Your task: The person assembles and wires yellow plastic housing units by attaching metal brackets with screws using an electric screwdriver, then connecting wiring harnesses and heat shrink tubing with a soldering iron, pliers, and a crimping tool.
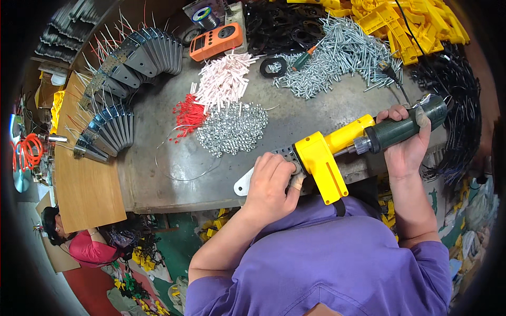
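Observation:
My left hand (271, 181) is closed around a flat grey metal plate (243, 186) with a hole near its rounded end. That plate joins a yellow plastic housing (320, 166) with a tubular handle, held over the table's near edge. In my right hand (408, 147) is a dark green electric screwdriver (403, 128), fingers wrapped round its body. Its metal chuck and bit (354, 148) point left and meet the housing's side. Whether the bit sits on a screw is hidden. A black strap (340, 207) hangs below the housing.
Beyond my hands lie heaps of nuts (232, 129), red pieces (188, 113), pale sleeves (224, 79) and screws (337, 55). Metal plates with wires (142, 55) stand at left, near an orange meter (217, 41). Yellow parts (406, 26) and black cables (458, 116) lie right. A person (89, 247) is at lower left.

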`<state>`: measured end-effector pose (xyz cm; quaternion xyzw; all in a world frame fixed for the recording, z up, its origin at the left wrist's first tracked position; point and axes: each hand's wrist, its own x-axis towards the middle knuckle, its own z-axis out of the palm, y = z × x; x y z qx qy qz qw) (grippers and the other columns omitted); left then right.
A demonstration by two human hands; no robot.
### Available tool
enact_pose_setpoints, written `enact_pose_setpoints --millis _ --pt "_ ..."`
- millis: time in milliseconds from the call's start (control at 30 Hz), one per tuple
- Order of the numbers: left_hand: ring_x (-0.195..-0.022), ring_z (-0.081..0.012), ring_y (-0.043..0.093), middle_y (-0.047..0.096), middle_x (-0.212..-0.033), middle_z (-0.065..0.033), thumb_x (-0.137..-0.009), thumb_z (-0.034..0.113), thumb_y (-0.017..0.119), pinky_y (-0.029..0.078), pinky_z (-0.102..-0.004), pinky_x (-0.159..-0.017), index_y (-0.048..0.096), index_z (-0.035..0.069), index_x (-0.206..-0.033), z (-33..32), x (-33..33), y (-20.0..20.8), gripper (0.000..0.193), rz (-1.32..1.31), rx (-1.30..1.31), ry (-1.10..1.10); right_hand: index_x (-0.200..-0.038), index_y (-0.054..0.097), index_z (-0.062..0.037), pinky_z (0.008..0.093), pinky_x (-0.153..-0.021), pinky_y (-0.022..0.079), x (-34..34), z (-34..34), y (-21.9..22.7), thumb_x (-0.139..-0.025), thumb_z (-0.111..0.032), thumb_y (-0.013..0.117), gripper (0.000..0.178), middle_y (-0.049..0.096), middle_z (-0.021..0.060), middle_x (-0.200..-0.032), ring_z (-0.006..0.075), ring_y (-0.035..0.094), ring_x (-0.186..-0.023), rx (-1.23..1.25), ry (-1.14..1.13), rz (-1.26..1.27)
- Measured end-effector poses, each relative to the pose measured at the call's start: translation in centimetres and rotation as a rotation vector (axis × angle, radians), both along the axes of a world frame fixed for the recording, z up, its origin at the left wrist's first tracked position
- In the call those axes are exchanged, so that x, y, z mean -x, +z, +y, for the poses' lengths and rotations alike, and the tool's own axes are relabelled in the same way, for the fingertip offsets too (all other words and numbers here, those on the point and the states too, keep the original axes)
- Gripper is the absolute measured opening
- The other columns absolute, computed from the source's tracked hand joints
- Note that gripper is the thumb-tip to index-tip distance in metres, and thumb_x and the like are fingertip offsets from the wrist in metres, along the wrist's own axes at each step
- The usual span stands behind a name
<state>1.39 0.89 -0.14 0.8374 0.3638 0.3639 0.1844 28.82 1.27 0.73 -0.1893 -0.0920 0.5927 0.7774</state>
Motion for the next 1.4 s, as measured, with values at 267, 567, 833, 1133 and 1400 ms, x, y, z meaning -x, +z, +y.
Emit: enact_pose_setpoints --millis 267,567,833,1133,1400 --pt "-0.066 -0.0316 0.047 0.051 -0.073 -0.0114 -0.068 0.0 0.068 0.037 -0.0401 -0.062 0.048 0.004 -0.08 -0.1 0.1 -0.1 0.023 0.002 0.006 0.026 -0.092 0.049 -0.0129 0.041 -0.087 0.044 1.3 -0.1 0.9 -0.088 -0.026 0.058 0.017 0.053 0.0041 -0.082 0.019 0.053 -0.079 0.115 -0.102 -0.082" --pt "-0.071 -0.0307 0.047 0.049 -0.074 -0.0116 -0.071 0.001 0.067 0.038 -0.0395 -0.064 0.047 0.003 -0.081 -0.3 -0.3 0.4 0.022 0.047 0.127 0.058 -0.097 0.051 -0.0076 0.0403 -0.091 0.045 0.6 -0.6 1.0 -0.089 -0.035 0.06 0.03 0.054 0.0056 -0.087 0.0192 0.054 -0.083 0.006 -0.067 -0.017" --pt "-0.1 -0.0431 0.047 0.044 -0.117 -0.0245 -0.061 0.021 0.082 0.04 -0.0508 -0.085 0.04 0.005 -0.119 -0.9 0.2 1.1 0.073 0.247 -0.087 0.16 -0.118 0.045 -0.001 0.0418 -0.078 0.05 -12.7 1.0 4.4 -0.093 -0.038 0.056 0.046 0.061 0.0189 -0.087 0.0314 0.064 -0.086 0.493 -0.18 -1.947" --pt "-0.103 -0.0421 0.048 0.044 -0.118 -0.024 -0.06 0.027 0.085 0.041 -0.0497 -0.086 0.044 0.005 -0.117 -1.3 2.5 0.6 0.074 0.35 -0.019 0.158 -0.11 0.056 -0.0007 0.0414 -0.089 0.044 -9.7 4.4 2.9 -0.085 -0.015 0.061 0.029 0.058 0.0215 -0.103 0.0373 0.054 -0.103 0.225 -0.321 -2.29" --pt "-0.083 -0.033 0.063 0.06 -0.096 -0.0191 -0.059 0.023 0.087 0.052 -0.0401 -0.071 0.051 0.002 -0.101 -3.2 6.4 0.0 0.059 0.18 0.1 0.262 -0.118 0.052 -0.0039 0.042 -0.086 0.046 -1.9 7.8 7.0 -0.088 -0.006 0.056 0.03 0.062 0.0216 -0.105 0.0394 0.058 -0.101 -0.093 -0.289 -2.047"
